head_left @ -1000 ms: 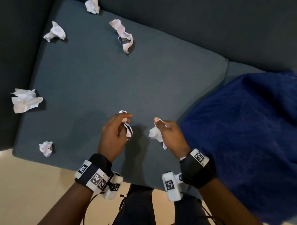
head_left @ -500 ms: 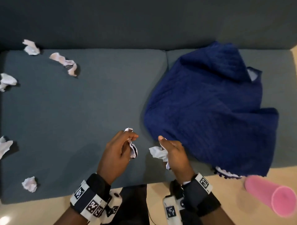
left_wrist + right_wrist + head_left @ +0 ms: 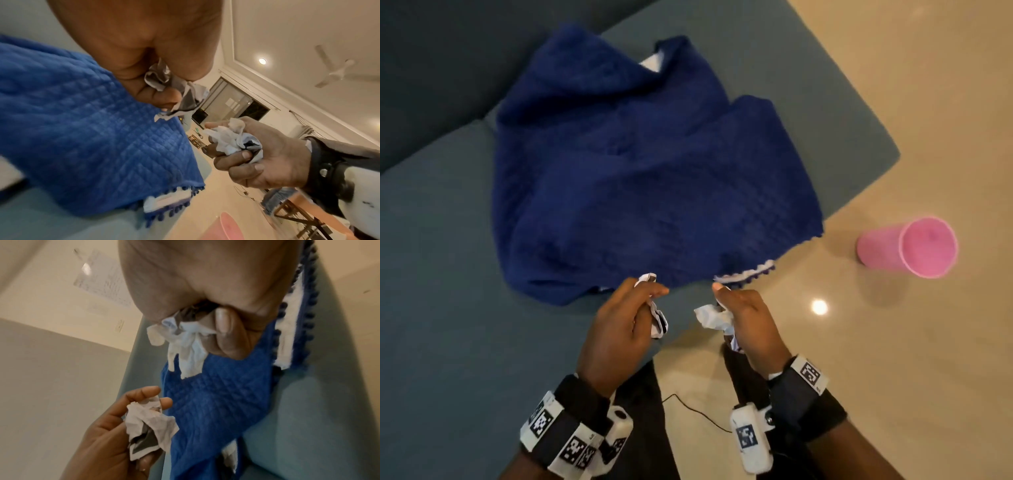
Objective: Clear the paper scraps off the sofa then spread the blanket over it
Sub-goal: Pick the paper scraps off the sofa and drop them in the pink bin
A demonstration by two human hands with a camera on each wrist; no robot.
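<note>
Your view has swung from the littered cushion to the sofa's (image 3: 774, 85) right end — left hand (image 3: 619, 329) and right hand (image 3: 748, 325) each clutch crumpled scraps (image 3: 714, 317), the blanket (image 3: 654, 178) lies bunched, and the pink bin (image 3: 909, 248) stands near.

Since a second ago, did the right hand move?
Yes. The right hand, holding a paper scrap, moved right along the sofa: from left of the blue blanket to its front hem.

A home living room: a grey-blue sofa (image 3: 441, 240) on a glossy beige floor (image 3: 893, 102), with a ceiling fan (image 3: 337, 71) and a recessed light (image 3: 262, 61).
</note>
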